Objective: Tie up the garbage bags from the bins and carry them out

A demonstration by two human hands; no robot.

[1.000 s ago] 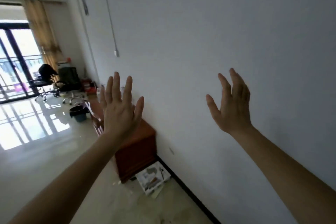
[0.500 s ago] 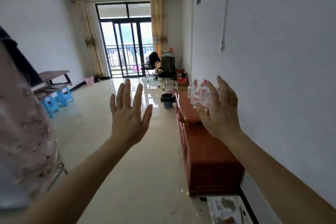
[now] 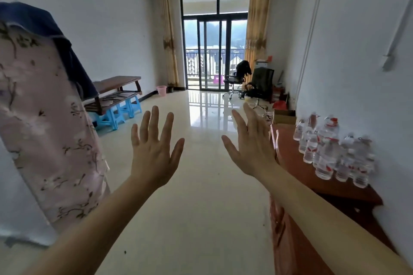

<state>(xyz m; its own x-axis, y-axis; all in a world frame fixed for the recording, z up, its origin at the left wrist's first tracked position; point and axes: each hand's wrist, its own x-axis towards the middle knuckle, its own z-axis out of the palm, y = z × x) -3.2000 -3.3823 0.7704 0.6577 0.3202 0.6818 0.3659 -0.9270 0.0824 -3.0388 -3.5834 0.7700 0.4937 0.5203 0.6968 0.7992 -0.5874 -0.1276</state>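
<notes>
**While the bins wait, both hands are empty**

Though the job is bags, neither the left hand (image 3: 154, 152) nor the right hand (image 3: 252, 149) holds anything. Both are raised flat with fingers spread, palms facing away down the room. The only bin I can make out is the small pink plastic wastebasket (image 3: 161, 90) at eleven o'clock, by the far wall; whether a bag lines it is too small to tell. Nothing is tied yet, I'd say.

The trouble sits at two o'clock. A cluster of clear plastic water bottles (image 3: 330, 149) stands on the long red-brown wooden bench (image 3: 288, 152), just beside the right forearm. A careless swing there would likely topple them. The glossy cream tile floor (image 3: 201, 219) also looks slippery for a loaded walk back.
</notes>
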